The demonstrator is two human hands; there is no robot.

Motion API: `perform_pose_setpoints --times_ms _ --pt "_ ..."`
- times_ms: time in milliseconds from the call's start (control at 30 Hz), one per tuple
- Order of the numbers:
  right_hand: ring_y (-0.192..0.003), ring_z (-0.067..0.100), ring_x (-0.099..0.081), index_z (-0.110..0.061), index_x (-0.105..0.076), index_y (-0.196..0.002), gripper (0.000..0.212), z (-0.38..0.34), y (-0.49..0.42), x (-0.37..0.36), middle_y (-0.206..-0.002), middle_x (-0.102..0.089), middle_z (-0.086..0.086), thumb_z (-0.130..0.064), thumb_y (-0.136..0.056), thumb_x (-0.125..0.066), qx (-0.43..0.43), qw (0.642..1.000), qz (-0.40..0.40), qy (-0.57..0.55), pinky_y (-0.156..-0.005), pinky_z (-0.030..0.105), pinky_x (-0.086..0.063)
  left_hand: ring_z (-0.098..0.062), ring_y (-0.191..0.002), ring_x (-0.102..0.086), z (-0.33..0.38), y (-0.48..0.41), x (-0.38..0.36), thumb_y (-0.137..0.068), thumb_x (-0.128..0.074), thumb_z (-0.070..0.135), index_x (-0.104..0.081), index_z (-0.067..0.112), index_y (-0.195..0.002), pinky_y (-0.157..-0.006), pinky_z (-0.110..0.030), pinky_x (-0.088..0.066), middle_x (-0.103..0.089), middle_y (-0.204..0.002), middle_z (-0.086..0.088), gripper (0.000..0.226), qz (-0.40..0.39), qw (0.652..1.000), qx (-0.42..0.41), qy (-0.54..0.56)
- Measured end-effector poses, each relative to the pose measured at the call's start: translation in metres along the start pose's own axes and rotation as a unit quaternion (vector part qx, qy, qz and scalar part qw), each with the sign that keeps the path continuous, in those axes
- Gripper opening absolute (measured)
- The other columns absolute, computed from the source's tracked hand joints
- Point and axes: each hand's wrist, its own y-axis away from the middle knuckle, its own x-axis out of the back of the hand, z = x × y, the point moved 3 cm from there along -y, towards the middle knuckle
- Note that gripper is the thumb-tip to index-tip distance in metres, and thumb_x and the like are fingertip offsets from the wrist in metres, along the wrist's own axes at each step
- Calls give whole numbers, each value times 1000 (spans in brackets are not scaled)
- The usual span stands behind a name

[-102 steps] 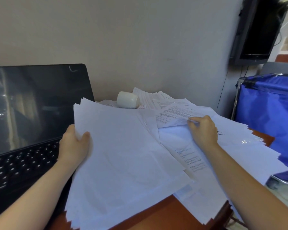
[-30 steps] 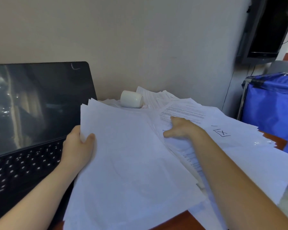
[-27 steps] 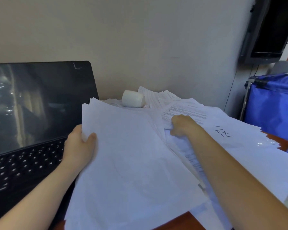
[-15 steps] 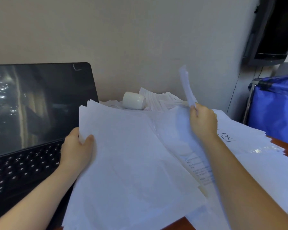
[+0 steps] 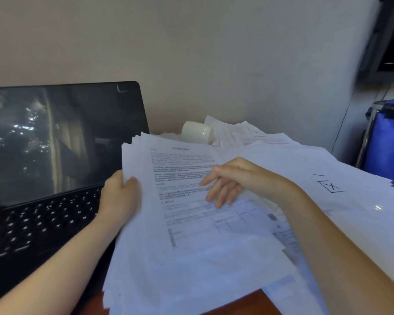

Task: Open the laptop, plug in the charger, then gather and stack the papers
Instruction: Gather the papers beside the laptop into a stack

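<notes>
Near centre of the worktop (image 5: 243, 302): gathered stack of papers (image 5: 191, 264), fanned, its far-left corners stepped out of line.

- Left hand (image 5: 120, 196) grips the stack's left edge, thumb on top, the rest curled beneath.
- Right hand (image 5: 234, 180) lies over the top printed sheet (image 5: 182, 164), fingers (image 5: 223, 197) apart and nearly straight, holding nothing.

Progress:
- Laptop (image 5: 55, 144) stands open at left, screen dark. That step looks done.
- Charger: no plug or cable in view, so I cannot tell.
- Gathering looks partway. Loose sheets (image 5: 316, 160) cover the right and far side, one marked with a boxed X (image 5: 331, 186). More lie by the wall behind a white cup (image 5: 197, 135) on its side.
- Squaring the stack is not yet done.

Edges and room:
- The stack's left edge sits just beside the keyboard, over the laptop's right side.
- The rightmost sheets reach towards the blue cart (image 5: 389, 142) and could probably slide off there.
- The wall closes the far side.
- Free room is above the papers and towards the near edge.
</notes>
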Motion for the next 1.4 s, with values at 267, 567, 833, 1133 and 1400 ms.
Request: perform_pose_setpoints --times_ms 267,567,833,1133,1400 --pt "-122 26 -48 -6 -37 -140 57 47 -21 29 -132 -52 10 -29 -92 -57 -136 943 249 175 -93 30 -38 -26 -85 -51 3 3 1 -93 -36 6 -54 7 -93 -73 -34 -38 -55 -80 2 18 -6 1000 -16 -6" --pt "-94 19 -67 -23 -70 -92 23 52 -22 32 -99 -73 -2 -9 -94 -52 -52 972 215 83 -76 25 -51 -17 -63 -41 7 9 3 -93 -34 3 -46 13 -70 -56 -30 -31 -49 -66 -2 27 4 998 -51 -26" --pt "-104 13 -65 -19 -66 -115 27 48 -28 6 -110 -70 -7 -10 -96 -50 -8 992 82 100 -93 34 -50 -25 -98 -59 7 7 2 -93 -46 41 -55 13 -102 -91 -44 -46 -61 -94 6 30 -49 998 -9 31" --pt "-139 22 -27 -26 -25 -149 77 55 -8 47 -152 -28 -1 -34 -84 -66 -162 911 134 355 -110 36 -29 -21 -99 -54 10 7 2 -93 -54 15 -45 16 -121 -86 -37 -45 -56 -107 4 30 -44 997 -54 -23" --pt "-89 25 -48 -14 -51 -105 29 50 -12 50 -103 -54 2 -30 -82 -61 -210 840 141 480 -68 30 -36 -23 -98 -56 6 4 7 -93 -54 15 -46 14 -121 -83 -38 -47 -55 -106 2 29 -21 998 -50 -10"
